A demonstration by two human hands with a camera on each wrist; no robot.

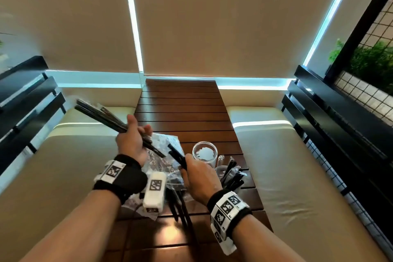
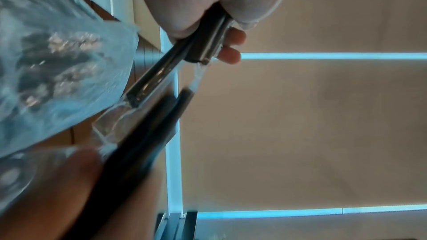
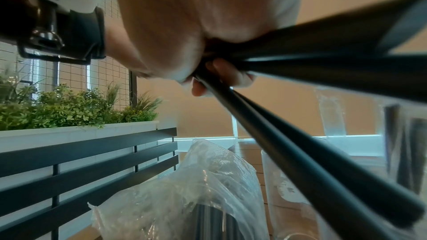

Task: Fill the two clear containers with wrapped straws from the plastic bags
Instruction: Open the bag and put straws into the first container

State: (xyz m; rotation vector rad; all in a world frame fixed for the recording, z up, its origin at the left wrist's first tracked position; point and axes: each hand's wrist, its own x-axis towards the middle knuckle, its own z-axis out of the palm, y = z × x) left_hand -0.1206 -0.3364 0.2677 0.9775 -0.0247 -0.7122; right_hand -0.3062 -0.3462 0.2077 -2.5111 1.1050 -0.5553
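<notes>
My left hand (image 1: pixel 134 134) is raised over the table's left edge and grips a bundle of black wrapped straws (image 1: pixel 100 114) that slants up to the left. In the left wrist view its fingers (image 2: pixel 231 46) curl round those straws (image 2: pixel 203 43). My right hand (image 1: pixel 194 171) holds a few black straws (image 1: pixel 177 155) just left of an empty clear container (image 1: pixel 205 153). Its fingers (image 3: pixel 221 72) wrap the straws (image 3: pixel 300 134) in the right wrist view. A second clear container (image 1: pixel 228 174) with several straws in it stands behind my right hand. Crumpled plastic bags (image 1: pixel 163 149) lie between my hands.
The slatted wooden table (image 1: pixel 182 108) runs away from me between two beige cushioned benches (image 1: pixel 276 166). Loose black straws (image 1: pixel 180 208) lie on the table under my right wrist. Black railings (image 1: pixel 340 123) and a planter (image 3: pixel 69 112) border the sides.
</notes>
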